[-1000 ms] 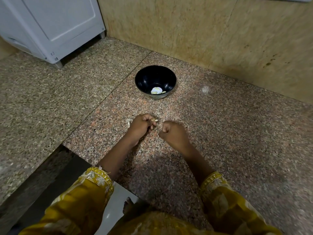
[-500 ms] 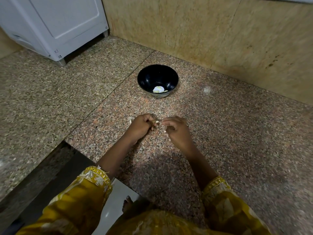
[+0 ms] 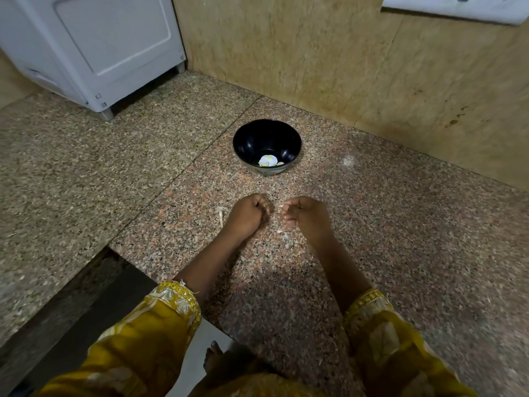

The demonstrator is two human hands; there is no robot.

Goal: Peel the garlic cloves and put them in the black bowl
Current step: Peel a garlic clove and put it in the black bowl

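The 2 hands hover low over the speckled granite desk point(image 3: 400, 253), just apart from each other and well short of the black bowl point(image 3: 249, 138). The left hand point(image 3: 247, 214) is curled into a tight fist. I judge that it grips the garlic clove being worked, though the fingers hide the clove almost wholly. The right hand point(image 3: 306, 216) has its fingers drawn in, with thumb and forefinger pinched on a pale sliver point(image 3: 282, 207) that looks like torn skin. A few pale peeled pieces point(image 3: 269, 161) lie at the bottom of the bowl, which stands beyond the hands, near the wall point(image 3: 329, 67). A strip of loose skin point(image 3: 221, 214) lies on the desk just left of the left hand, and smaller scraps point(image 3: 284, 235) lie on it beside the right wrist.

The likeliest slip is papery skin clinging to the fingers and riding into the bowl with the clove. A bare clove is slick, so too hard a squeeze could shoot it out of the fist, and it could roll toward the desk's near edge and drop. Against this mottled stone a stray clove or scrap would be hard to spot. A hasty reach could also nudge the bowl.
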